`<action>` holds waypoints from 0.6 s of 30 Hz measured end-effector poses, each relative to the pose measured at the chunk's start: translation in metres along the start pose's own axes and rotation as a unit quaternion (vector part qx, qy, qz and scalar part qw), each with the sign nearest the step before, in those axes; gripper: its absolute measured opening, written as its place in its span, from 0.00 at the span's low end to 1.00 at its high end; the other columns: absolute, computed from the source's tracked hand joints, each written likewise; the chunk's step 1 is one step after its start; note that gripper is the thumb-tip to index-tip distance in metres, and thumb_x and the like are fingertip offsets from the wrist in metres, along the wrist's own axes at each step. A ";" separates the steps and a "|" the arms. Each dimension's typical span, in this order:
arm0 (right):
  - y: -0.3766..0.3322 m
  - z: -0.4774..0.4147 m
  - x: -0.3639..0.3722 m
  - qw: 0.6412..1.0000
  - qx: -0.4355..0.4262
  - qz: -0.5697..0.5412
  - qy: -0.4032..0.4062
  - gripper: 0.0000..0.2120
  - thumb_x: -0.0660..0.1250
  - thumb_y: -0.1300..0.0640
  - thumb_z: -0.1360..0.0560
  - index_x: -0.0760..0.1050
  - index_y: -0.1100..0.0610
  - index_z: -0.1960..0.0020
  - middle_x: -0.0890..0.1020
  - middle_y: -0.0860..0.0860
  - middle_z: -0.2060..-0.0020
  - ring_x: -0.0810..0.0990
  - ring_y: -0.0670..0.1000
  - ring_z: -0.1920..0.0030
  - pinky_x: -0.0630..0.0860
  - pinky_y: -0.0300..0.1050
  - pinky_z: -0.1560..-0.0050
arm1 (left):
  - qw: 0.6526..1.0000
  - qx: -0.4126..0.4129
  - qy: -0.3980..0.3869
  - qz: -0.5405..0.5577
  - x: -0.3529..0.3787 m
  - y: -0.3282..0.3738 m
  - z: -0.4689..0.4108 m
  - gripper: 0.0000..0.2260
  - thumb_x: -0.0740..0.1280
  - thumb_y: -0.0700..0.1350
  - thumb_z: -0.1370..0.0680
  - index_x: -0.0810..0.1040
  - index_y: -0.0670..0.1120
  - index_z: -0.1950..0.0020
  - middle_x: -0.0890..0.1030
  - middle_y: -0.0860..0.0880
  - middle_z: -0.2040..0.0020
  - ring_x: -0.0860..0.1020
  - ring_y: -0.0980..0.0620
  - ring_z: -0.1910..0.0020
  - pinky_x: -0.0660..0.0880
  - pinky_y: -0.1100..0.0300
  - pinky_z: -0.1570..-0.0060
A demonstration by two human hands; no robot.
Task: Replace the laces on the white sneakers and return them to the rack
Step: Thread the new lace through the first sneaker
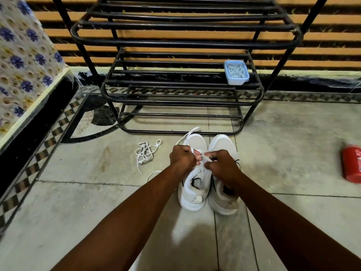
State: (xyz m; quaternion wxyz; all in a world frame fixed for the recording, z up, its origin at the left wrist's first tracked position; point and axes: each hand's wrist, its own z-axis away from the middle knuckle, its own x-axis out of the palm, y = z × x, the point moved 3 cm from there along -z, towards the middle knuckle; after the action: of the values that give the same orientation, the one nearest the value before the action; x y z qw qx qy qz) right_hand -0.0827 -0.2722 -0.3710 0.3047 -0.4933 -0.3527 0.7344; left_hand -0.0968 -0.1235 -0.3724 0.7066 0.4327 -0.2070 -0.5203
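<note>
Two white sneakers stand side by side on the tiled floor, toes toward the black metal rack [181,103]. Over the left sneaker [195,184] my left hand [182,158] is closed on a white lace [190,134] that loops out past the toe. My right hand [222,166] pinches the other part of that lace just above the shoe's eyelets and hides part of the right sneaker [222,145]. A loose white lace [145,152] lies tangled on the floor to the left of the shoes.
A pale blue lidded box [236,72] holding white items sits on the rack's middle shelf at the right. A red bottle [351,165] lies on the floor at the far right. A patterned cloth-covered ledge [23,61] borders the left.
</note>
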 end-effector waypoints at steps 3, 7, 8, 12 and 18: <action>-0.001 -0.003 0.001 1.000 -0.020 0.008 -0.014 0.04 0.68 0.69 0.33 0.76 0.71 0.61 0.80 0.69 0.56 0.75 0.52 0.65 0.67 0.43 0.63 | 0.998 0.028 0.008 -0.049 0.003 -0.001 -0.002 0.05 0.67 0.31 0.25 0.83 0.34 0.58 0.85 0.45 0.68 0.82 0.49 0.72 0.82 0.56 0.68; 0.002 -0.006 0.003 1.000 -0.026 -0.003 0.008 0.02 0.69 0.70 0.33 0.77 0.68 0.64 0.85 0.61 0.58 0.82 0.56 0.59 0.73 0.43 0.61 | 0.993 0.058 0.016 -0.102 0.006 -0.002 -0.003 0.05 0.67 0.37 0.32 0.80 0.37 0.61 0.85 0.47 0.68 0.84 0.47 0.71 0.83 0.52 0.67; 0.004 -0.007 0.003 0.999 -0.033 -0.003 0.010 0.02 0.69 0.68 0.33 0.77 0.68 0.63 0.85 0.61 0.59 0.82 0.58 0.58 0.73 0.44 0.60 | 0.995 0.052 0.006 -0.090 0.008 -0.002 -0.004 0.04 0.66 0.35 0.30 0.79 0.34 0.59 0.84 0.45 0.68 0.82 0.47 0.73 0.81 0.54 0.69; 0.004 -0.008 0.005 0.998 -0.069 0.009 0.008 0.10 0.66 0.60 0.37 0.76 0.68 0.63 0.81 0.64 0.62 0.78 0.57 0.64 0.72 0.50 0.59 | 0.994 0.061 -0.024 -0.093 0.010 -0.006 -0.013 0.08 0.62 0.31 0.29 0.80 0.36 0.64 0.84 0.43 0.68 0.80 0.46 0.72 0.80 0.51 0.65; 0.007 -0.010 0.007 0.998 -0.055 0.033 -0.005 0.11 0.65 0.53 0.38 0.80 0.57 0.59 0.84 0.50 0.62 0.80 0.50 0.59 0.76 0.47 0.52 | 0.983 0.082 -0.043 -0.159 0.007 -0.001 -0.012 0.10 0.64 0.36 0.30 0.83 0.45 0.66 0.85 0.47 0.68 0.86 0.44 0.65 0.86 0.47 0.57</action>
State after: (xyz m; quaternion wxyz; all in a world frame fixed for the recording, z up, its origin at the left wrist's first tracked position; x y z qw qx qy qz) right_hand -0.0768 -0.2681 -0.3830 0.2513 -0.5170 -0.3775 0.7260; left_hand -0.0855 -0.1254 -0.3809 0.5671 0.4938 -0.2082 -0.6254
